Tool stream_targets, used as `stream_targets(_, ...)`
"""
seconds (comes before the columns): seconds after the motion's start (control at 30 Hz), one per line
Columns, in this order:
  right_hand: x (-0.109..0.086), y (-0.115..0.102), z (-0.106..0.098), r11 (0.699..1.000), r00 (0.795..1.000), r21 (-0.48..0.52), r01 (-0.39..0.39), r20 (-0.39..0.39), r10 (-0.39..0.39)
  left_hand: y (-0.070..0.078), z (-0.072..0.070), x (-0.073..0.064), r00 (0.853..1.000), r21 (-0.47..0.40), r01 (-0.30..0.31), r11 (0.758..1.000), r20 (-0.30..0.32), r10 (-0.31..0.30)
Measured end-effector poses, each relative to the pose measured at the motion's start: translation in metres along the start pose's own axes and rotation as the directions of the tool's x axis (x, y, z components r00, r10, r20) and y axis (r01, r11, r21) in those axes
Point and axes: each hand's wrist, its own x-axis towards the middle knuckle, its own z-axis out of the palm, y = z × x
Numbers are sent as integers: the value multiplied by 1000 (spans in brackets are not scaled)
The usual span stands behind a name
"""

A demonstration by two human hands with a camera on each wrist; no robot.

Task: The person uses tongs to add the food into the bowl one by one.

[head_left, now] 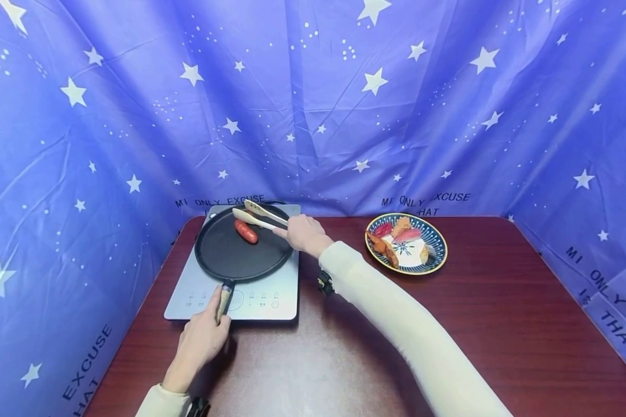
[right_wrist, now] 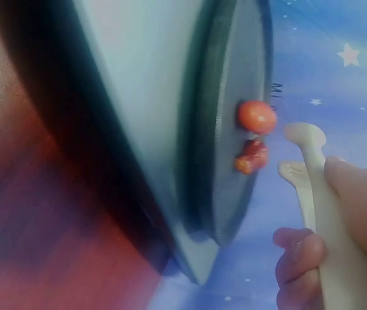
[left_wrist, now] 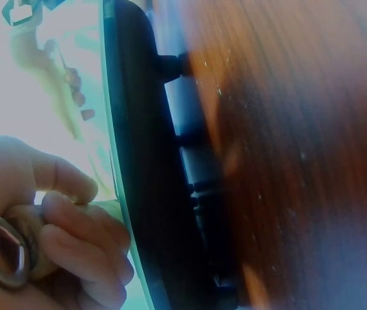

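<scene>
A black flat round pan (head_left: 240, 260) sits on a silver induction cooktop (head_left: 185, 298) at the left of the table. My left hand (head_left: 204, 335) grips the pan's handle (head_left: 223, 302), fingers wrapped round it in the left wrist view. A red sausage (head_left: 246, 231) lies in the pan. My right hand (head_left: 306, 233) holds a pair of cream-coloured tongs (head_left: 261, 222), their tips parted over the pan's far side. Beside the sausage, a smaller reddish piece of food (right_wrist: 254, 157) shows in the right wrist view; in the head view the tongs mostly hide it.
A blue-patterned plate (head_left: 437, 240) with several pieces of food stands at the back right of the dark red wooden table (head_left: 475, 324). A blue curtain with white stars (head_left: 323, 104) hangs round the back and both sides.
</scene>
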Motion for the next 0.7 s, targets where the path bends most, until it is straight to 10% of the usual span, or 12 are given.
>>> stream_targets(0.7,-79,65,-53,997,992,74,-16,-122,25,0,1,-1,1000,-8,1,1000,6,-1)
